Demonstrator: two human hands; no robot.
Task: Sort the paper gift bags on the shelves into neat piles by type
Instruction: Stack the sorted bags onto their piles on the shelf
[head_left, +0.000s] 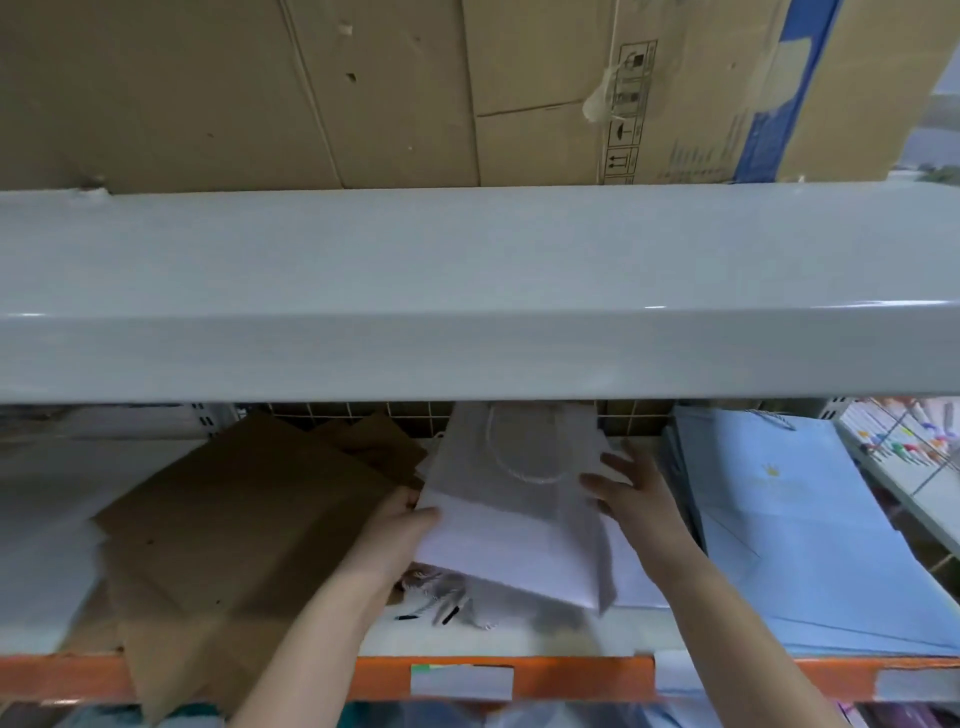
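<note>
Grey upper shelf (467, 291) overhanging — brown kraft bags (249, 519) left, blue gift bags (810, 545) right. White gift bag (519, 519) tilted, rope handle away, long axis front-to-back. Left hand (405, 525) gripping its edge — right hand (631, 491) flat, fingers spread, on it.

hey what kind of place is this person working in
Probably a shop stockroom or stationery store: metal shelving holds piles of brown paper bags and blue gift bags, with cardboard boxes stacked above.
</note>
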